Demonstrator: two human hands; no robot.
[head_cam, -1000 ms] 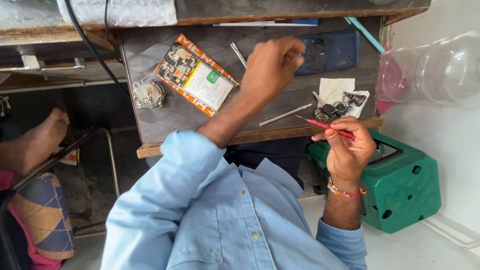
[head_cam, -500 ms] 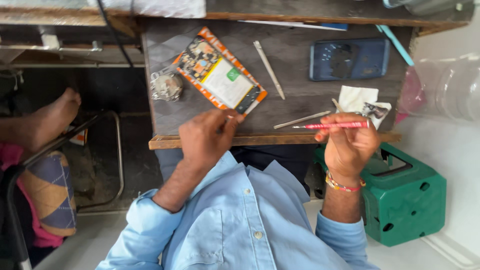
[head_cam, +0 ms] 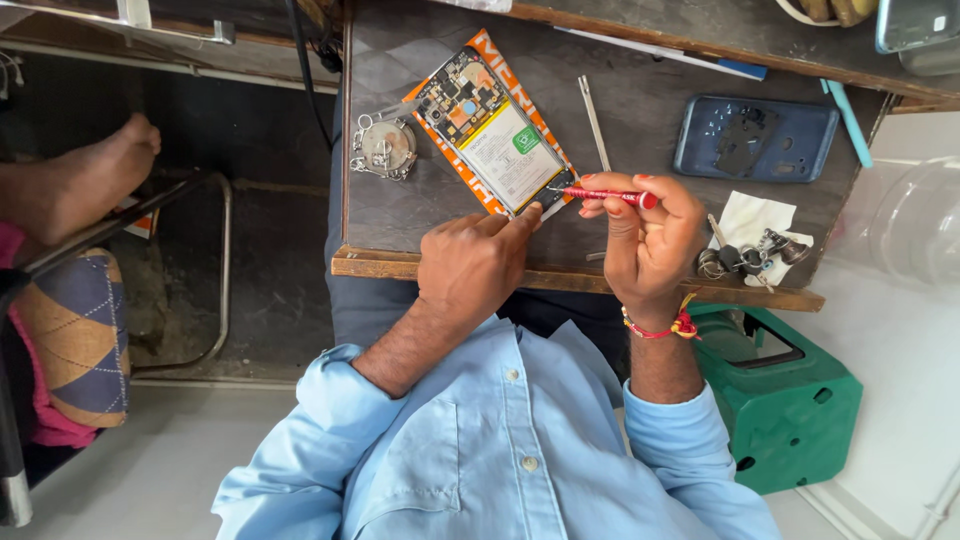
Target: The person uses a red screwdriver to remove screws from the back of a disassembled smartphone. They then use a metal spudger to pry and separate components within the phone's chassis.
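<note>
An opened phone [head_cam: 495,135], with its battery and circuit board showing, lies on an orange mat [head_cam: 478,48] on the dark wooden table [head_cam: 400,215]. My left hand [head_cam: 470,265] rests at the table's near edge, and its fingertips press on the phone's near corner. In my right hand [head_cam: 650,240] I grip a thin red screwdriver [head_cam: 615,197] held level, its metal tip touching the same corner of the phone. Both sleeves are light blue.
A blue phone back cover [head_cam: 755,138] lies at the far right, a metal rod [head_cam: 593,108] beside the phone, and a round metal part with chain [head_cam: 385,148] to the left. Small parts sit on white paper [head_cam: 748,215]. A green box [head_cam: 790,400] stands below; another person's foot [head_cam: 90,180] is at left.
My left hand came back from the far side of the table to the phone's near corner. My right hand carried the red screwdriver left to the phone.
</note>
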